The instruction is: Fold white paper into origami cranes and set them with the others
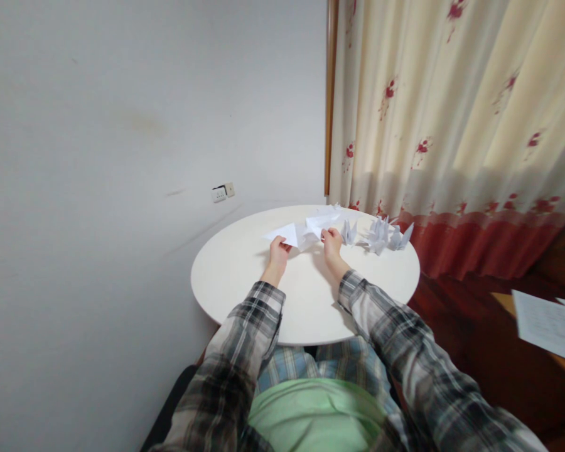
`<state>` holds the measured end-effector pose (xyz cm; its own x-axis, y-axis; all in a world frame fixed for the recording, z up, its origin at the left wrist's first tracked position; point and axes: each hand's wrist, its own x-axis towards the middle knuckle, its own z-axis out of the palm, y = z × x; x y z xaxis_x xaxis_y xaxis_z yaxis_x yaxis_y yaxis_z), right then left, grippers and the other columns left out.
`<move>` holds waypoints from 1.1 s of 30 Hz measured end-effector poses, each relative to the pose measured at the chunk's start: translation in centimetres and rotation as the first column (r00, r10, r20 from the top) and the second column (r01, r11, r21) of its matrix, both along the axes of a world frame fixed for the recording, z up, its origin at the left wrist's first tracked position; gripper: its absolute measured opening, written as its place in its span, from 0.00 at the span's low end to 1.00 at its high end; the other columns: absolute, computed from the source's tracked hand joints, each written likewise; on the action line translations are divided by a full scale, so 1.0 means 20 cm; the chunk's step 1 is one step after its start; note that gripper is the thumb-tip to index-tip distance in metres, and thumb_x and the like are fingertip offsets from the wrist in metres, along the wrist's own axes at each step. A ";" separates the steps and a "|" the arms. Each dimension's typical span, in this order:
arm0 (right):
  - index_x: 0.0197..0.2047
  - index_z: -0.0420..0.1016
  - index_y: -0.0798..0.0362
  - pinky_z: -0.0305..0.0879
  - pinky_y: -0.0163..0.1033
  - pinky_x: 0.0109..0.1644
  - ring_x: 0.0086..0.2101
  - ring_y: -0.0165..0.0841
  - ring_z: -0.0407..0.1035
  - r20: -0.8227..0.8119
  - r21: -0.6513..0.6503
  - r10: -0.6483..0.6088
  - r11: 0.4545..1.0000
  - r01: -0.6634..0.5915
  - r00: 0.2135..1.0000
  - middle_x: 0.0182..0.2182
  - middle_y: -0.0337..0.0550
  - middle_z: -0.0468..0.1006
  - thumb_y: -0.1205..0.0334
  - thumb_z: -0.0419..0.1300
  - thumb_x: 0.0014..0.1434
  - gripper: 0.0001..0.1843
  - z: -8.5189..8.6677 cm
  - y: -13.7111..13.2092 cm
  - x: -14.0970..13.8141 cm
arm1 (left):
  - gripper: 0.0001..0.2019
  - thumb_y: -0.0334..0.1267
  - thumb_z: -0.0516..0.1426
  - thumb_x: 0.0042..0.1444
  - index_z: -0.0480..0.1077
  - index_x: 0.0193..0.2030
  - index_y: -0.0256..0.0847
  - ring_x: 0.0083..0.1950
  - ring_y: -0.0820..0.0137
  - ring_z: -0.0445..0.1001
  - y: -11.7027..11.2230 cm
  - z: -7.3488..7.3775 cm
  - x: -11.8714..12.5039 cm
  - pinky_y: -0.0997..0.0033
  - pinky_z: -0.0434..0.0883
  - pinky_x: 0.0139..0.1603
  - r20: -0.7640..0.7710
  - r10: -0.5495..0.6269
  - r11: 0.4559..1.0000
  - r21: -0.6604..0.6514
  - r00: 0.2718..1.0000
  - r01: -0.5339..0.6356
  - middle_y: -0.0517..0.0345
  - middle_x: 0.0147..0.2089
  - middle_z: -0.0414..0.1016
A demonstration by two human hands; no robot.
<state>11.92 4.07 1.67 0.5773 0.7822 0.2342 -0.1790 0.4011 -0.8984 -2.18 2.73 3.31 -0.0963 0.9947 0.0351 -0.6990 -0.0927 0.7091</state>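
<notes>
Folded white paper (288,233) with creased, pointed panels is held above the far half of the round white table (235,276). My left hand (278,256) is closed on its left end, the thumb on top of a triangular flap. At the right end, my right hand (332,243) pinches the paper between thumb and fingers. Whether both hands grip one single piece, I cannot tell. Just right of my right hand stands a small folded paper figure (349,233). Beyond it is a cluster of pointed origami figures (378,236), with another paper figure (402,238) near the table's edge.
More white paper (327,217) lies behind my hands at the table's far side. A wall (122,251) with a socket (219,194) borders the left. A flowered curtain (433,113) hangs behind. At far right, written sheets (548,323) lie on a wooden surface.
</notes>
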 end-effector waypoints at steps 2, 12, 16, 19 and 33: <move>0.22 0.60 0.48 0.54 0.35 0.33 0.25 0.29 0.57 -0.002 -0.002 -0.005 1.000 0.005 1.000 0.19 0.29 0.62 0.64 0.56 0.46 0.07 0.00 0.00 0.00 | 0.03 0.30 0.55 0.41 0.67 0.26 0.40 0.31 0.76 0.69 0.00 0.00 0.00 0.74 0.66 0.40 -0.002 0.002 1.000 0.003 1.000 -0.002 0.64 0.27 0.71; 0.24 0.60 0.48 0.58 0.36 0.34 0.26 0.29 0.59 0.000 -0.015 -0.008 1.000 0.008 1.000 0.20 0.29 0.62 0.62 0.57 0.45 0.06 -0.03 0.03 0.02 | 0.12 0.34 0.66 0.39 0.73 0.34 0.40 0.39 0.71 0.75 -0.01 -0.04 0.02 0.70 0.69 0.47 -0.249 -0.027 0.988 0.142 0.968 0.064 0.59 0.37 0.80; 0.25 0.60 0.47 0.60 0.37 0.36 0.27 0.30 0.61 0.029 -0.032 0.045 0.999 -0.044 0.999 0.21 0.30 0.63 0.59 0.57 0.44 0.07 -0.04 0.04 0.02 | 0.12 0.31 0.67 0.41 0.73 0.34 0.41 0.44 0.66 0.77 0.01 -0.06 0.02 0.65 0.70 0.54 -0.365 0.132 0.979 0.192 0.922 -0.064 0.56 0.40 0.81; 0.28 0.61 0.48 0.63 0.38 0.38 0.29 0.31 0.63 0.030 -0.067 0.050 0.997 -0.047 0.998 0.24 0.31 0.65 0.60 0.57 0.42 0.08 -0.04 0.05 0.00 | 0.12 0.28 0.65 0.44 0.74 0.37 0.42 0.49 0.62 0.77 0.00 -0.05 0.01 0.63 0.69 0.59 -0.497 0.346 0.925 0.323 0.796 -0.201 0.54 0.42 0.80; 0.41 0.71 0.51 0.67 0.47 0.54 0.44 0.38 0.74 0.186 0.087 0.162 0.980 -0.181 0.969 0.39 0.44 0.79 0.60 0.72 0.37 0.26 0.03 0.01 0.01 | 0.20 0.27 0.49 0.64 0.75 0.56 0.46 0.52 0.60 0.73 -0.05 -0.03 -0.07 0.57 0.64 0.56 -0.605 0.722 0.680 0.532 -0.336 0.504 0.47 0.52 0.78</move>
<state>12.11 4.33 2.34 0.3789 0.8325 0.4042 -0.0951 0.4696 -0.8778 -3.52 1.77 2.63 0.5616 0.6029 0.5667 0.7523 -0.6572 -0.0465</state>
